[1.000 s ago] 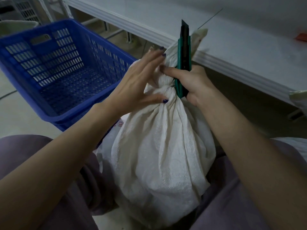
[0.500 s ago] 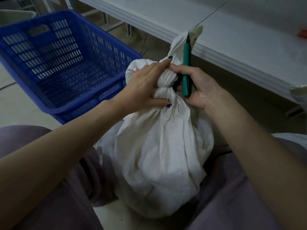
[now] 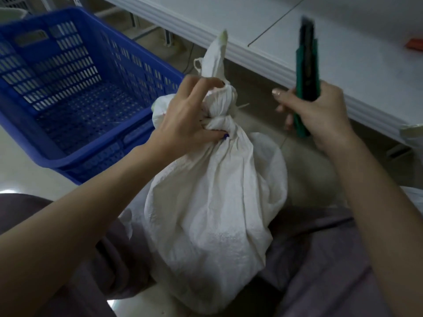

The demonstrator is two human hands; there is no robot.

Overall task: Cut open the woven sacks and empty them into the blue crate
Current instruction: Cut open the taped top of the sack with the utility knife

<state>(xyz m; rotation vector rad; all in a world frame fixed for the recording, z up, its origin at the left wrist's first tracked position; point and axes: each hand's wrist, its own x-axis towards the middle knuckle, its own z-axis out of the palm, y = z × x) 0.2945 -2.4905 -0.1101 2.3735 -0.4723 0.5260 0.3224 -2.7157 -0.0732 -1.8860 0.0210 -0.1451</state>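
The white woven sack (image 3: 212, 202) stood full between the person's knees, its neck bunched shut. The left hand (image 3: 185, 120) gripped that neck, fingers curled round it. At two o'clock, the right hand (image 3: 320, 110) wrapped its fingers round the green box cutter (image 3: 306, 72). The blue plastic crate (image 3: 91, 161) waited at ten o'clock. Whether the tie was cut, I could not tell. Tipping out looked left to do.

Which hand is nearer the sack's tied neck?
Left. The left hand grips the tied neck; the right hand holds the green cutter off to its right, apart.
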